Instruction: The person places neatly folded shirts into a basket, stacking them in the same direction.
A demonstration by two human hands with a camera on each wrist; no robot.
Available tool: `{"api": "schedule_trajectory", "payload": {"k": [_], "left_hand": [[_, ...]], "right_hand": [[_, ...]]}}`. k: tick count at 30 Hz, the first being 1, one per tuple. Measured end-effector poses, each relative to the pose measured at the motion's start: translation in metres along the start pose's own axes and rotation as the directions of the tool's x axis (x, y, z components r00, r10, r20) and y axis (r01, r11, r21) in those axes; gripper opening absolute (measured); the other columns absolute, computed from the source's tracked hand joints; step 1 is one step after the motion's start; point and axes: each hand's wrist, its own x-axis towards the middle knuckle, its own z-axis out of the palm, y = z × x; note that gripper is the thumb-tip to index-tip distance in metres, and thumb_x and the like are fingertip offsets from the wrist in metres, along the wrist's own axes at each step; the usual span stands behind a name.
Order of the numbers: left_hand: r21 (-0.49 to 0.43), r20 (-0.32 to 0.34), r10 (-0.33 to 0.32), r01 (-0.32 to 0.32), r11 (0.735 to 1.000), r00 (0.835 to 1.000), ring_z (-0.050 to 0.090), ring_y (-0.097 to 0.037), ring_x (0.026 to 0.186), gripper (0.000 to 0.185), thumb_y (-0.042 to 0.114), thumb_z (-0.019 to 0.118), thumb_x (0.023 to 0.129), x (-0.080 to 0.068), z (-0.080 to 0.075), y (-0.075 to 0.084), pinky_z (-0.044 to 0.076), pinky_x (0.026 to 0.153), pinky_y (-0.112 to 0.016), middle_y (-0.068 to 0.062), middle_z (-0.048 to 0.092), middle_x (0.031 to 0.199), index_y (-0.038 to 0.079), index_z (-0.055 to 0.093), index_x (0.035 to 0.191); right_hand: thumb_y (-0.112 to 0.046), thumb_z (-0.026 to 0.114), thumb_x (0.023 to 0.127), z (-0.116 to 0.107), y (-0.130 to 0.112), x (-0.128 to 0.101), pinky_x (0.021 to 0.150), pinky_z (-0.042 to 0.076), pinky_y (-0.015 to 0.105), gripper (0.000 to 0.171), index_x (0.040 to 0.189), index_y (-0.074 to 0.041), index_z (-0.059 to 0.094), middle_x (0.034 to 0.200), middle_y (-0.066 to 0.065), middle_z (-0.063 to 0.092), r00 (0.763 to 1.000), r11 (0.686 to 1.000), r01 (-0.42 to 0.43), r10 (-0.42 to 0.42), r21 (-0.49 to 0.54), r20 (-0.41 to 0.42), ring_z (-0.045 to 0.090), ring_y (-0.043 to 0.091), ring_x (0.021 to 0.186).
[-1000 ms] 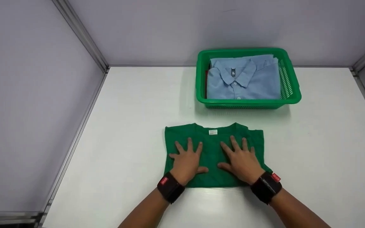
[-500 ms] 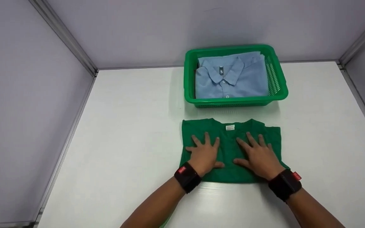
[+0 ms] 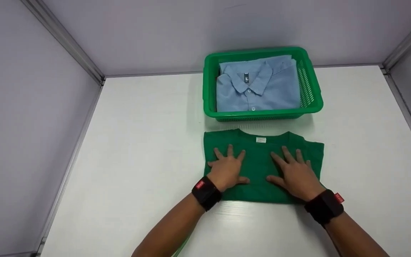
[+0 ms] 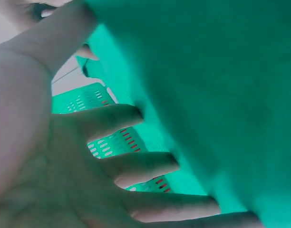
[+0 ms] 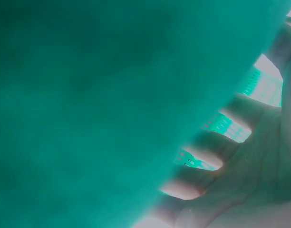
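Observation:
A folded green T-shirt (image 3: 259, 167) lies flat on the white table, its neckline and small white label toward the far side. My left hand (image 3: 226, 169) rests on its left half with fingers spread. On the right half rests my right hand (image 3: 299, 177), fingers likewise spread and thumb pointing inward. In the left wrist view, straight fingertips meet the green cloth (image 4: 207, 95). The right wrist view is mostly filled by blurred green fabric (image 5: 98, 109), with the fingers (image 5: 198, 180) reaching to its edge.
Just beyond the shirt stands a green plastic basket (image 3: 262, 114) holding a folded light-blue collared shirt (image 3: 273, 92). Grey panels (image 3: 155, 32) wall the white table (image 3: 148, 142) at the back and sides. Something green (image 3: 181, 247) shows beside the left forearm at the near edge.
Both hands and the green T-shirt have slid right relative to the basket, and the shirt now lies nearly in line with it. The head view has also shifted slightly. Fingers stay spread.

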Motion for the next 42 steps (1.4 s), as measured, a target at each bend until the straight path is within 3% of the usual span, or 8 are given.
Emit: {"api": "schedule_trajectory", "payload": {"k": [4, 7, 15, 18, 24, 29, 33, 42], "left_hand": [[-0.3, -0.022, 0.047, -0.051, 0.952, 0.999, 0.039, -0.045, 0.154, 0.082, 0.049, 0.074, 0.097, -0.006, -0.014, -0.031, 0.043, 0.119, -0.061, -0.019, 0.042, 0.166, 0.013, 0.041, 0.163], [-0.552, -0.109, -0.025, -0.04, 0.833, 0.994, 0.047, -0.039, 0.15, 0.078, 0.043, 0.071, 0.101, -0.013, -0.025, -0.064, 0.041, 0.122, -0.054, -0.021, 0.048, 0.162, 0.006, 0.04, 0.162], [-0.946, 0.187, -0.219, 0.236, 0.222, 0.957, 0.055, -0.042, 0.143, 0.086, 0.047, 0.067, 0.102, -0.029, -0.031, -0.116, 0.053, 0.109, -0.057, -0.023, 0.044, 0.162, 0.01, 0.025, 0.167], [-0.953, 0.265, -0.176, 0.285, 0.098, 0.948, 0.058, -0.041, 0.14, 0.089, 0.046, 0.068, 0.102, -0.024, -0.031, -0.111, 0.055, 0.108, -0.053, -0.023, 0.047, 0.16, 0.008, 0.021, 0.168], [-0.952, 0.282, -0.114, 0.293, 0.093, 0.953, 0.068, -0.028, 0.12, 0.083, 0.039, 0.069, 0.103, -0.003, -0.025, -0.102, 0.057, 0.102, -0.041, -0.021, 0.064, 0.137, -0.005, 0.031, 0.162], [-0.944, 0.242, -0.093, 0.257, 0.209, 0.966, 0.07, -0.02, 0.107, 0.061, 0.035, 0.069, 0.103, 0.008, -0.024, -0.099, 0.056, 0.097, -0.036, -0.012, 0.071, 0.124, -0.005, 0.053, 0.148], [-0.929, 0.194, -0.1, 0.215, 0.3, 0.976, 0.064, -0.026, 0.125, 0.062, 0.034, 0.068, 0.103, 0.011, -0.027, -0.093, 0.052, 0.108, -0.043, -0.016, 0.062, 0.141, -0.002, 0.049, 0.151], [-0.953, 0.185, -0.051, 0.192, 0.233, 0.981, 0.053, -0.034, 0.14, 0.066, 0.025, 0.061, 0.108, 0.023, -0.021, -0.086, 0.046, 0.115, -0.051, -0.019, 0.049, 0.155, 0.003, 0.03, 0.161]], "right_hand": [[-0.049, 0.068, 0.101, -0.013, 0.015, -0.009, 0.11, 0.034, 0.081, 0.077, 0.16, -0.006, 0.044, 0.167, 0.032, 0.033, 0.999, 0.979, -0.053, 0.051, 0.196, 0.013, 0.032, 0.063, 0.15], [-0.048, 0.064, 0.104, -0.032, 0.041, -0.023, 0.113, 0.036, 0.076, 0.079, 0.163, -0.003, 0.035, 0.167, 0.033, 0.031, 0.986, 0.916, -0.153, 0.168, 0.37, -0.009, 0.034, 0.059, 0.151], [-0.048, 0.054, 0.108, -0.054, 0.101, -0.041, 0.095, 0.061, 0.028, 0.096, 0.168, -0.002, -0.006, 0.171, 0.037, 0.01, 0.87, 0.416, -0.476, 0.353, 0.775, 0.344, 0.062, 0.018, 0.131], [-0.047, 0.054, 0.109, -0.052, 0.098, -0.034, 0.096, 0.061, 0.031, 0.097, 0.168, -0.001, -0.008, 0.171, 0.034, 0.017, 0.855, 0.325, -0.508, 0.301, 0.797, 0.422, 0.062, -0.004, 0.115], [-0.047, 0.052, 0.11, -0.047, 0.085, -0.015, 0.096, 0.055, 0.023, 0.097, 0.167, -0.001, -0.012, 0.158, 0.019, 0.043, 0.841, 0.254, -0.538, 0.22, 0.804, 0.494, 0.061, 0.003, 0.119], [-0.053, 0.047, 0.11, -0.046, 0.08, -0.001, 0.1, 0.052, 0.026, 0.094, 0.168, 0.0, -0.004, 0.148, 0.004, 0.046, 0.827, 0.214, -0.563, 0.161, 0.798, 0.539, 0.053, 0.013, 0.128], [-0.058, 0.047, 0.108, -0.044, 0.07, 0.007, 0.113, 0.042, 0.034, 0.095, 0.167, 0.004, 0.005, 0.166, 0.02, 0.026, 0.828, 0.285, -0.561, 0.187, 0.777, 0.529, 0.036, 0.028, 0.145], [-0.048, 0.059, 0.106, -0.04, 0.058, 0.014, 0.106, 0.049, 0.042, 0.096, 0.168, -0.002, 0.0, 0.167, 0.028, 0.022, 0.867, 0.362, -0.497, 0.239, 0.788, 0.437, 0.04, 0.037, 0.145]]}}
